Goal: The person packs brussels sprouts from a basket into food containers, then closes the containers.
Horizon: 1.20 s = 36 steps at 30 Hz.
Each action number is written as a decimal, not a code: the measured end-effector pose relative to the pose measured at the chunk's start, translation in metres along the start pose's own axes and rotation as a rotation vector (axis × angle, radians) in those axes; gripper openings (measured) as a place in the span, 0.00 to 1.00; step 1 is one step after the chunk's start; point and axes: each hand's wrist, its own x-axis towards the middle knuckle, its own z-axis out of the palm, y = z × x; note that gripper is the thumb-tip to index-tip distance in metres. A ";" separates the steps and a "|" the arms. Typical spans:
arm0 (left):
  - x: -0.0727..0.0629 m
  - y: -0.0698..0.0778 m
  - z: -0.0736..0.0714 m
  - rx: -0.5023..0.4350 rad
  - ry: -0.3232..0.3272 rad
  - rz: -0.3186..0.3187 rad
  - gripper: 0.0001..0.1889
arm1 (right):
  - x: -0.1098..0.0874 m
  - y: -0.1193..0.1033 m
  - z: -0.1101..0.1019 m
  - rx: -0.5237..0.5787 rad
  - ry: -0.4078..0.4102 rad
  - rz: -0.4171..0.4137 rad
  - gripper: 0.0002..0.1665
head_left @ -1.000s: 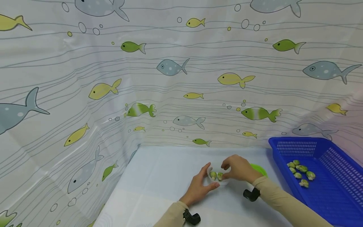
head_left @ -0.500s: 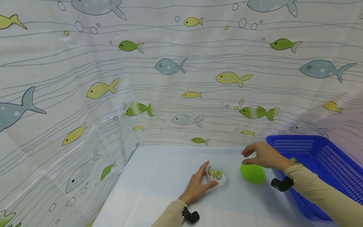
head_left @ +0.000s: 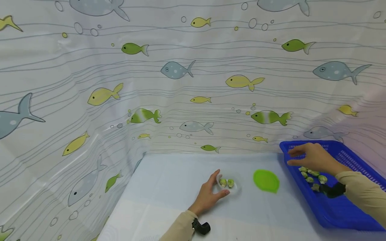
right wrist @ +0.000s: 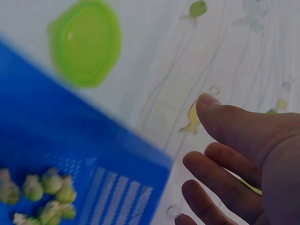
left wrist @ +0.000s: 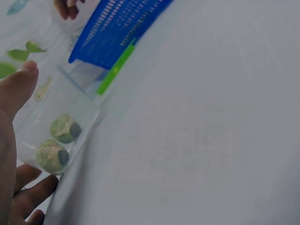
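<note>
A clear plastic container [head_left: 236,190] stands on the white table with two Brussels sprouts [head_left: 227,182] inside. My left hand [head_left: 207,194] holds it from the left, thumb on one side and fingers on the other. In the left wrist view the sprouts [left wrist: 58,143] show through the clear wall. Over the near-left part of a blue basket [head_left: 304,201] hovers my right hand [head_left: 316,159], its fingers loosely bent and nothing between them. Several more Brussels sprouts [right wrist: 51,190] lie in the basket, partly covered by the right hand and wrist in the head view.
A bright green lid [head_left: 266,181] lies flat on the table between the container and the basket. A fish-print curtain [head_left: 193,80] hangs behind and to the left of the table [head_left: 169,177]. The basket's raised rim runs along the right side.
My right hand has left the container and moved right, past the green lid, to above the basket. The left hand has stayed at the container. The head view has shifted slightly.
</note>
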 end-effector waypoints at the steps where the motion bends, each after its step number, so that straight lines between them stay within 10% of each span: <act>1: 0.000 -0.001 -0.001 0.003 0.003 0.000 0.48 | -0.002 0.006 0.000 -0.003 0.002 0.009 0.33; 23: -0.001 -0.002 -0.004 0.008 0.011 0.000 0.48 | -0.053 0.115 0.014 -0.017 -0.107 0.178 0.36; 36: -0.001 -0.001 -0.002 0.006 0.002 -0.002 0.48 | -0.058 0.138 0.028 0.002 -0.140 0.249 0.47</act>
